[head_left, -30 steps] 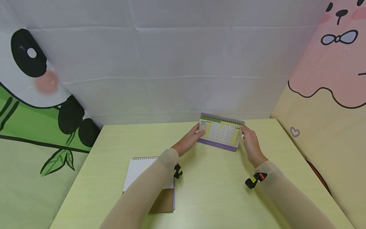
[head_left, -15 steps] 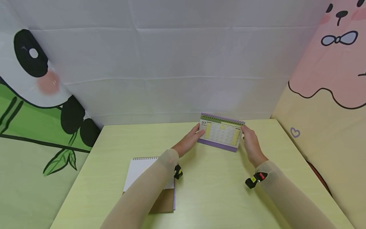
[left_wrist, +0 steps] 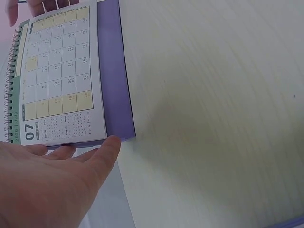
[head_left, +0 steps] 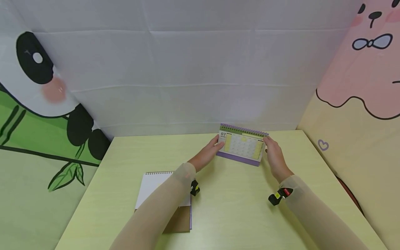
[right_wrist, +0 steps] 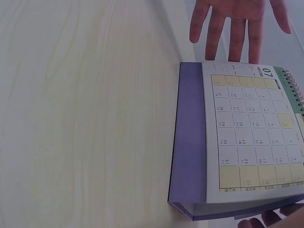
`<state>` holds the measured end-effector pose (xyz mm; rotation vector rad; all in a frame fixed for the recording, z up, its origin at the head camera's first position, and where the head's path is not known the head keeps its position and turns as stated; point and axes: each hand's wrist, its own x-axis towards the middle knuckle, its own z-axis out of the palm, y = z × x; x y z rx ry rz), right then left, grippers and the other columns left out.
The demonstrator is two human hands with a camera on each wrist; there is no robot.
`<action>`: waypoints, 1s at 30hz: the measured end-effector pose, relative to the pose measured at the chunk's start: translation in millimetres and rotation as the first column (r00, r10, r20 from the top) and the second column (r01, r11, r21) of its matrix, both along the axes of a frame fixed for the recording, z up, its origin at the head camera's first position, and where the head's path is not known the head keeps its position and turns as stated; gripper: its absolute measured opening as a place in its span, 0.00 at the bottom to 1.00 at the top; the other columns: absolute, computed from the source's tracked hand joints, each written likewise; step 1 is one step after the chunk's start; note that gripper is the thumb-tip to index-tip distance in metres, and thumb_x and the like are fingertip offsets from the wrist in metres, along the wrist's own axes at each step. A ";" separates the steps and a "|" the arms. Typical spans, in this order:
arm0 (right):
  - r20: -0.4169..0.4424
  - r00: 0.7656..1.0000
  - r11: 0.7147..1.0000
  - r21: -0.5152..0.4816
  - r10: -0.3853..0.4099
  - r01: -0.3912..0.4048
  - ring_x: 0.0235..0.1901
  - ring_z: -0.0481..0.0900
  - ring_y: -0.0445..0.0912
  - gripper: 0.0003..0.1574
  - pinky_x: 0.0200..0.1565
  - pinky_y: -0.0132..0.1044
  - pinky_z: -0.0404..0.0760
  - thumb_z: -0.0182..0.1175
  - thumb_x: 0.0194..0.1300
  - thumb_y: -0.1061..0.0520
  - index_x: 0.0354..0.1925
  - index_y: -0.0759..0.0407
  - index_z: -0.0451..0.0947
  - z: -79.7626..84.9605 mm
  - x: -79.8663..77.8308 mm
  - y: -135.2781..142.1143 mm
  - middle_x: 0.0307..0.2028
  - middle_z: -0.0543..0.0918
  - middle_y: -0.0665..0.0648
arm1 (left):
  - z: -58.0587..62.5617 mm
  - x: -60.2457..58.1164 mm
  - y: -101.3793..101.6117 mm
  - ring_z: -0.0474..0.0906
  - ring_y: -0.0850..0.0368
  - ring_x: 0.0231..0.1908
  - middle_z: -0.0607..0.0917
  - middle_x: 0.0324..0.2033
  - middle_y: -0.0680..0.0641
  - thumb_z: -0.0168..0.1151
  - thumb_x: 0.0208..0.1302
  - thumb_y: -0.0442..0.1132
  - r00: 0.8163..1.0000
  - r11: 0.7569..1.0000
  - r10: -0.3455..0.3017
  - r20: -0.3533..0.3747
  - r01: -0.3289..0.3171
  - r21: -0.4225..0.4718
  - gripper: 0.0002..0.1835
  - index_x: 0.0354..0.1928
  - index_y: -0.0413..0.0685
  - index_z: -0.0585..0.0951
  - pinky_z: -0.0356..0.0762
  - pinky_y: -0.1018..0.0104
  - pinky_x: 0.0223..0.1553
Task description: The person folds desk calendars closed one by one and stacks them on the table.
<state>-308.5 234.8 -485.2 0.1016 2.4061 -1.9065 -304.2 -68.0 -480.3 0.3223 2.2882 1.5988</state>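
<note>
A desk calendar (head_left: 242, 144) stands tilted back near the table's far edge, its 07 page facing me. Purple coil binding runs along its top and a purple base shows below the page. My left hand (head_left: 205, 154) touches its left edge with fingers spread and nearly straight. At the opposite edge, my right hand (head_left: 275, 158) touches the side, its fingertips (right_wrist: 270, 217) partly behind the calendar. In the left wrist view, the left thumb lies by the corner of the purple base (left_wrist: 118, 109).
A spiral-bound pad (head_left: 150, 185) with a white page, brown board and purple edge lies front left, partly under my left forearm. The pale yellow table (head_left: 231, 208) meets a white cloth backdrop (head_left: 200, 86). Cartoon-printed cloths hang at both sides.
</note>
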 end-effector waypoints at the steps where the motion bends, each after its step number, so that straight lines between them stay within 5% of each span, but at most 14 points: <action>1: -0.001 1.000 1.000 -0.001 0.000 0.000 1.00 0.35 0.59 0.51 0.98 0.63 0.50 0.32 0.97 0.31 0.99 0.57 0.40 -0.1 -0.6 0.2 1.00 0.34 0.57 | -0.4 -0.4 0.1 0.35 0.45 1.00 0.44 1.00 0.55 0.43 0.94 0.71 1.000 1.000 -0.001 0.000 0.001 0.002 0.46 1.00 0.68 0.40 0.41 0.24 0.97; 30: -0.019 1.000 0.999 -0.039 0.023 -0.024 1.00 0.36 0.56 0.49 0.98 0.64 0.50 0.31 0.97 0.31 0.99 0.54 0.45 -0.7 -6.3 0.4 1.00 0.37 0.54 | -1.9 -1.4 2.7 0.34 0.44 1.00 0.44 1.00 0.52 0.43 0.94 0.69 1.000 1.000 0.001 -0.013 -0.001 0.017 0.47 1.00 0.64 0.39 0.42 0.27 0.98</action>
